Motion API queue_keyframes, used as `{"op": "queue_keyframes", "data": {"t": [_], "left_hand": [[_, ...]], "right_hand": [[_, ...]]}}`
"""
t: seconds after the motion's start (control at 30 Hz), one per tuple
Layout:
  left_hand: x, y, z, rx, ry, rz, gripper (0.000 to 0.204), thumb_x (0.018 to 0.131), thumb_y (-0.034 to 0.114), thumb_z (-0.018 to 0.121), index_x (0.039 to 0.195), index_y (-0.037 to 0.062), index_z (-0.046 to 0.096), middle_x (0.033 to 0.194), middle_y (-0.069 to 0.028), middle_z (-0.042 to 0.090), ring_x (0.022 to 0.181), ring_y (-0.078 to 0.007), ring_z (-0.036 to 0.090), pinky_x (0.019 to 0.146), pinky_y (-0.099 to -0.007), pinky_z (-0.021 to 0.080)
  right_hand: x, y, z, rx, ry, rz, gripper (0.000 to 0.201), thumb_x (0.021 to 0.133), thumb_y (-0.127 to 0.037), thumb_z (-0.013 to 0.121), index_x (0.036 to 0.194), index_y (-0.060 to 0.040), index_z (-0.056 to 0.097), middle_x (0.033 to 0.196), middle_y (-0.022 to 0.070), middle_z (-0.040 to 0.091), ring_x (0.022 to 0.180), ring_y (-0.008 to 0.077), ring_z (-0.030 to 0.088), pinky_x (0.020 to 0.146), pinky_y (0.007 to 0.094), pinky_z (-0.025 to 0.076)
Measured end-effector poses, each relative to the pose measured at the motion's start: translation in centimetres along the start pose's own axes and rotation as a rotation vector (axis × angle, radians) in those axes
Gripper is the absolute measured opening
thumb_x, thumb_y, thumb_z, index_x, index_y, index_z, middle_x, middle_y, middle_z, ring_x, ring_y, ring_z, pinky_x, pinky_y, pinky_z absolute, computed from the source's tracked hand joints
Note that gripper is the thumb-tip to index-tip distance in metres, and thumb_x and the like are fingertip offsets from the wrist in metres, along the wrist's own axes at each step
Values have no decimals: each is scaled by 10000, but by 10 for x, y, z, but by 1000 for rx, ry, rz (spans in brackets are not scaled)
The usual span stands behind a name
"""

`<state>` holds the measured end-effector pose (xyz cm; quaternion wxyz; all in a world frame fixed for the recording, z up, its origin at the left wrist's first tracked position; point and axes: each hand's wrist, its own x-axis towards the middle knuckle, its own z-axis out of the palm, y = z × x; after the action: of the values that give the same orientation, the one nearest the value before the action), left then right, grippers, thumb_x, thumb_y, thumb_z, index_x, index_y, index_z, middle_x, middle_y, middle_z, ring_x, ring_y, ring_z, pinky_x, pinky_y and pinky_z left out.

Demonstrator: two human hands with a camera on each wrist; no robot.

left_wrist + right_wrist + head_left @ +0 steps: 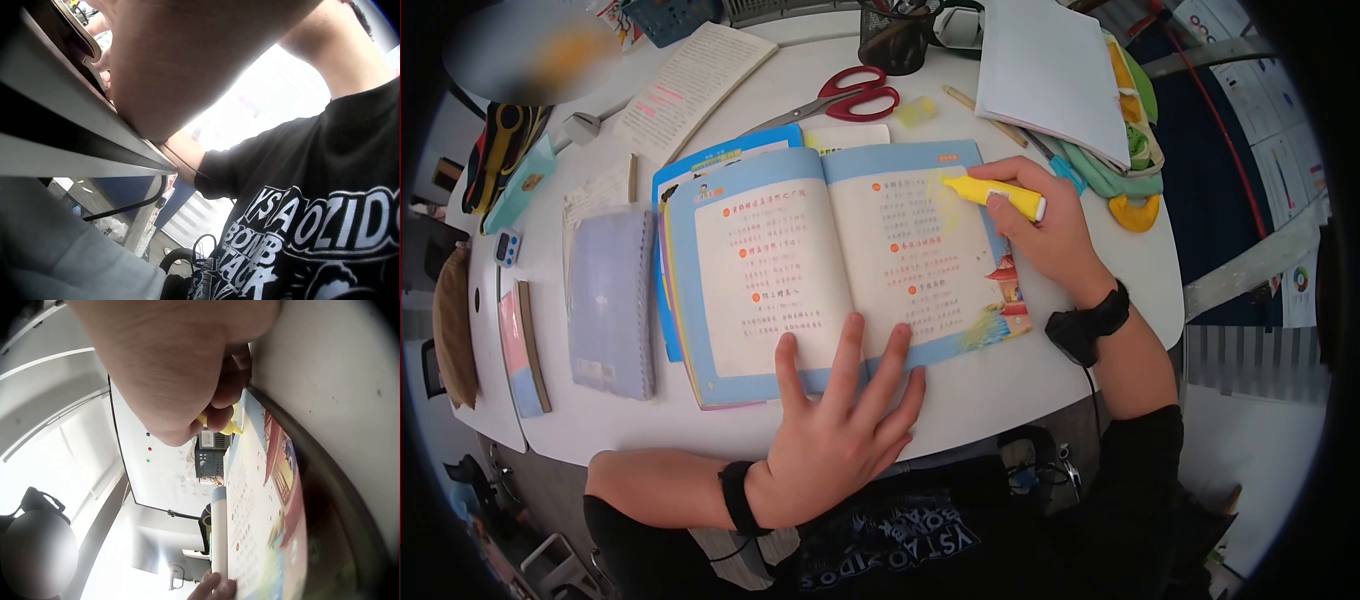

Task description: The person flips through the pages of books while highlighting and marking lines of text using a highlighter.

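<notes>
Yellow highlighter (975, 188) in use position at an open textbook (840, 250), with surrounding stationery on a white bench (990, 385). Centre: Chinese-language textbook, blue-bordered, lying open with both pages upward; headings in red, a red-roofed building printed at the lower outer corner of the right page. Right hand (1040, 225): fingers grasping the highlighter against the thumb, barrel slanting slightly, tip toward the left at the upper part of the right page; pale yellow marking (946, 212) just below; contact between tip and paper not determinable. Left hand (835, 420): fingers released, extended and spread, tips resting on the lower part of both pages, to either side of the gutter. Black straps at both wrists. Beneath the textbook: blue book (730, 152), exposed along the upper left. Beyond the upper edge: red-handled scissors (830, 101); just beside the handles, small translucent yellow piece (915, 112); farther right, slender tan pencil (962, 99), partly near white sheets (1050, 80). Farther back: black mesh pen cup (892, 42). To the left: pale violet notebook (612, 300), near the textbook; above, printed booklet (695, 85) with pink highlighting. Left-wrist view: mainly forearm and lettered black T-shirt (300, 219).
</notes>
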<state>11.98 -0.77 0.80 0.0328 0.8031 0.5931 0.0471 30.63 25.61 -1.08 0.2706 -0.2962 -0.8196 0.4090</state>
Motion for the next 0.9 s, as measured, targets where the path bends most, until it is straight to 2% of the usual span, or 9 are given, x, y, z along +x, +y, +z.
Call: {"op": "queue_keyframes", "data": {"t": [0.07, 0.17, 0.3, 0.37, 0.47, 0.57, 0.67, 0.77, 0.9], "left_hand": [[1, 0, -1, 9, 9, 5, 652, 773, 480, 794, 1341, 201, 638, 1637, -151, 414, 1472, -504, 355, 989, -828, 311], [1, 0, -1, 11, 10, 6, 649, 770, 480, 795, 1335, 201, 641, 1634, -151, 419, 1472, -505, 355, 990, -829, 309], [1, 0, 0, -3, 2, 2, 649, 767, 481, 795, 1332, 202, 641, 1633, -150, 423, 1471, -506, 357, 993, -831, 304], [0, 0, 0, -9, -2, -2, 649, 768, 482, 794, 1332, 202, 640, 1634, -150, 422, 1470, -506, 357, 993, -831, 303], [0, 0, 0, -5, -1, 3, 649, 769, 485, 792, 1333, 201, 639, 1635, -151, 422, 1470, -506, 358, 998, -832, 300], [1, 1, -1, 20, 7, 5, 642, 777, 485, 788, 1333, 200, 638, 1636, -152, 421, 1469, -507, 358, 996, -831, 303], [0, 0, -2, 17, 9, 2, 637, 785, 483, 787, 1335, 200, 636, 1637, -153, 419, 1470, -508, 357, 996, -831, 305], [0, -1, -1, 1, -4, 4, 630, 793, 486, 783, 1335, 199, 637, 1639, -153, 416, 1473, -507, 356, 997, -833, 304], [-1, 0, 0, -5, -4, 1, 631, 797, 492, 779, 1337, 198, 637, 1638, -154, 416, 1474, -506, 355, 999, -834, 300]], "right_hand": [[-1, -9, -3, 118, -114, 104, 266, 1012, -114, 647, 1252, -2, 675, 1062, 56, 731, 811, 62, 642, 724, 227, 515], [2, -5, 2, 126, -4, 97, 270, 1010, -111, 648, 1253, 6, 671, 1028, 54, 732, 791, 63, 642, 708, 230, 513], [2, -4, 2, 69, 14, 113, 278, 1012, -112, 650, 1263, 7, 668, 996, 54, 733, 778, 64, 640, 706, 230, 512], [0, 3, 1, -42, 36, -5, 280, 1016, -104, 643, 1273, 6, 664, 984, 55, 734, 761, 64, 639, 695, 232, 510], [1, -2, 1, 1, 50, 117, 273, 1011, -87, 639, 1266, 6, 665, 994, 58, 735, 764, 66, 641, 694, 229, 508], [-2, -9, 4, 141, 9, 110, 265, 1002, -68, 633, 1254, 10, 666, 985, 58, 733, 753, 62, 633, 678, 230, 502], [-4, -10, 2, 157, 35, 90, 264, 1001, -65, 633, 1251, 11, 667, 970, 55, 728, 739, 60, 629, 676, 230, 505], [-5, -9, 0, 8, -20, 56, 254, 999, -58, 633, 1241, 11, 671, 917, 42, 719, 723, 54, 628, 670, 229, 508], [-6, -13, 3, 58, 38, 113, 241, 990, -48, 639, 1221, 13, 676, 863, 35, 708, 722, 61, 633, 677, 229, 512]]}}
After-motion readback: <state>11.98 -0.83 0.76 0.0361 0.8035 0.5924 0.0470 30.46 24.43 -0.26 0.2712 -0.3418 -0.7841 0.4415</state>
